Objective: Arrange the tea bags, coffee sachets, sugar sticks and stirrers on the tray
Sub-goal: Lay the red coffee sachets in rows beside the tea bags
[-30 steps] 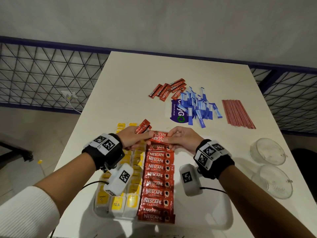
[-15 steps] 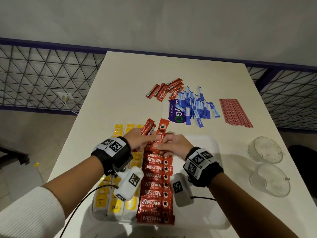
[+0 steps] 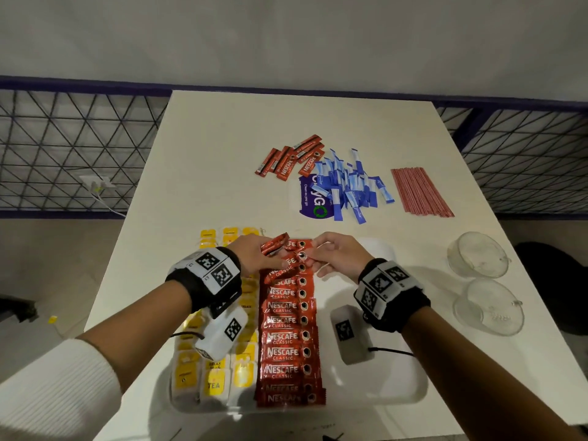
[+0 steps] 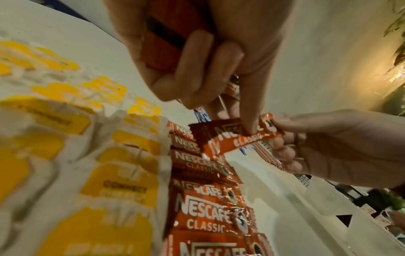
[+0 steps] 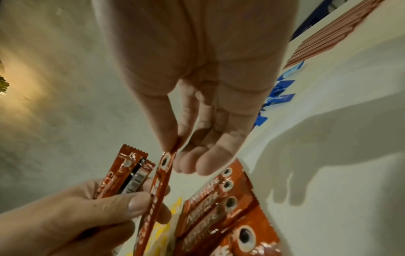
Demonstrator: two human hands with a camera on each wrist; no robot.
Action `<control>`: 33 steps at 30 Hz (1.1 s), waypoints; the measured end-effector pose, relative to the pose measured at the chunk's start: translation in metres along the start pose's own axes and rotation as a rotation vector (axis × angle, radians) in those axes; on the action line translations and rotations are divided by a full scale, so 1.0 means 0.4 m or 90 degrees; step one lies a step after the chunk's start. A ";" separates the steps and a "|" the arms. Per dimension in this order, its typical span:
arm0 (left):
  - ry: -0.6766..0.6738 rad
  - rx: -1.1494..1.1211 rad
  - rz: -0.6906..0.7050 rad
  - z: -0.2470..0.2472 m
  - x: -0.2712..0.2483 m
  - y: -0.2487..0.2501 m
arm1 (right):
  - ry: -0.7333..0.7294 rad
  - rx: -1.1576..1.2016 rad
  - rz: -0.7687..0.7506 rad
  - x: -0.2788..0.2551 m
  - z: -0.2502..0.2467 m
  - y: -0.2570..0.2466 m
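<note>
**Placing a coffee sachet at the 12 o'clock end of the red column on the tray.**

The coffee sachet is judged light, thin, limp and slick-foiled, so it is best pinched at its crimped ends. The right hand pinches one end between thumb and forefinger, its other fingers loosely extended. The left hand presses a fingertip on the sachet's middle while its curled fingers clamp spare sachets. The sachet hovers just above the sachet column on the white tray, with the tea bags at the column's 9 o'clock. Sugar sticks and stirrers lie on the bench toward 12 o'clock.
</note>
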State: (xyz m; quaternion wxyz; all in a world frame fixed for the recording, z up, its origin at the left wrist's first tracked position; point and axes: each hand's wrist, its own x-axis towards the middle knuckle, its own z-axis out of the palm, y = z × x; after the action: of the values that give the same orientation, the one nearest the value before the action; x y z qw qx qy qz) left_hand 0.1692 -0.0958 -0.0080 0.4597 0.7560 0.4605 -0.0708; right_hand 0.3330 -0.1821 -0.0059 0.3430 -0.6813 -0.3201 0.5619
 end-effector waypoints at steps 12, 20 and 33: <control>-0.011 0.239 -0.009 0.014 0.000 -0.025 | 0.050 -0.035 0.104 0.006 0.011 0.101; -0.009 0.312 -0.014 0.024 -0.001 -0.018 | 0.085 -0.124 0.120 0.011 0.027 0.100; 0.016 0.379 0.008 0.034 -0.006 -0.024 | 0.100 -0.159 0.135 0.014 0.033 0.103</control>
State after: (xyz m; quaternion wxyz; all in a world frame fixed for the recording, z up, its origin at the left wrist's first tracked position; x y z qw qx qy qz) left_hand 0.1648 -0.1063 -0.0204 0.2125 0.8612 0.4206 -0.1905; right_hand 0.3230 -0.1991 -0.0449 0.2186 -0.7902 -0.2858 0.4961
